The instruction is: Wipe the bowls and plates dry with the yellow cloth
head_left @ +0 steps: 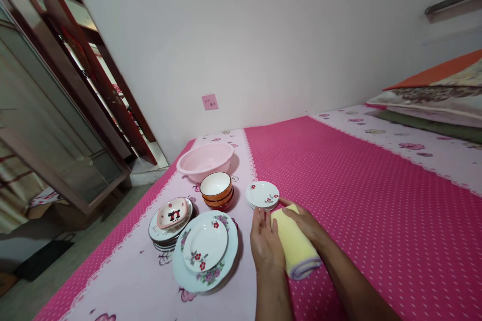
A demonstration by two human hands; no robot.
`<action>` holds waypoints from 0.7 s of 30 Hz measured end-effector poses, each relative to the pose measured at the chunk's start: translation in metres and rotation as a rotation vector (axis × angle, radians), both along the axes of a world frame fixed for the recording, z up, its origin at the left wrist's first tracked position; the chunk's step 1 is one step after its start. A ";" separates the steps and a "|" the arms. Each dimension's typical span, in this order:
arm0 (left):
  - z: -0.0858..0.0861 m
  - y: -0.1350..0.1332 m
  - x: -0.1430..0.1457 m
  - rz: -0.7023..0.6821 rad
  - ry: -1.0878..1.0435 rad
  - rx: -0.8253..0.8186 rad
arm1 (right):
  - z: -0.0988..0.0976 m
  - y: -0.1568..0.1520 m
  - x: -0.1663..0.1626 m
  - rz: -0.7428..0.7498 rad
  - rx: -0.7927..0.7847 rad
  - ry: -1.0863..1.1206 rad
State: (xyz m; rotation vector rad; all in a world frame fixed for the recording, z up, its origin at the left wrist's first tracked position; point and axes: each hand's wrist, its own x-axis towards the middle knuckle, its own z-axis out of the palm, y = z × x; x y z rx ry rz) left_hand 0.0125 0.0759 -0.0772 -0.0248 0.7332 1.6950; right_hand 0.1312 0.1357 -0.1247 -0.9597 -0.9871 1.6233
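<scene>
A rolled yellow towel (pixel 295 243) with a purple edge lies on the pink bedspread in front of me. My right hand (pixel 307 224) grips it from the right, one finger reaching towards the small plates. On the towel's left side, my left hand (pixel 266 243) is open, palm turned up and fingers stretched out. Just beyond the fingertips is a stack of small white plates (pixel 262 193) with red flowers. Left of my left hand, a white flowered plate (pixel 206 246) rests on a larger scalloped plate (pixel 229 268).
Stacked bowls (pixel 216 185) stand behind the large plates, near a pink basin (pixel 205 156). A square pink-rimmed dish (pixel 172 212) tops another plate pile (pixel 152 228) at left. Folded bedding (pixel 433 95) lies far right. The bed's left edge drops to the floor.
</scene>
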 end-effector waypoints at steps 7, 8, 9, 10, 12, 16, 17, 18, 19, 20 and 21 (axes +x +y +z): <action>0.001 0.001 -0.001 0.018 0.007 -0.030 | -0.002 0.001 0.000 0.006 -0.018 0.012; 0.001 0.000 -0.001 0.022 0.009 -0.035 | -0.002 0.000 -0.001 0.004 -0.023 0.015; 0.001 0.000 -0.001 0.023 0.010 -0.041 | -0.002 0.000 -0.001 0.002 -0.027 0.018; 0.001 0.000 -0.001 0.022 0.009 -0.050 | -0.002 0.000 -0.001 -0.001 -0.030 0.022; -0.001 -0.001 -0.002 0.015 0.007 -0.087 | -0.002 -0.002 -0.002 -0.011 -0.037 0.033; -0.009 -0.001 -0.006 0.013 0.040 -0.204 | 0.000 -0.009 0.000 -0.032 -0.040 0.083; -0.011 0.000 -0.006 0.013 0.060 -0.224 | 0.002 -0.011 0.002 -0.042 -0.032 0.101; -0.012 0.000 -0.006 0.010 0.085 -0.236 | 0.004 -0.015 0.004 -0.057 -0.020 0.120; -0.013 -0.001 -0.005 0.001 0.112 -0.242 | 0.007 -0.018 0.007 -0.078 -0.006 0.136; -0.014 -0.001 -0.004 -0.020 0.141 -0.241 | 0.010 -0.021 0.009 -0.104 0.008 0.149; -0.014 -0.002 -0.001 -0.054 0.170 -0.227 | 0.014 -0.024 0.012 -0.131 0.021 0.157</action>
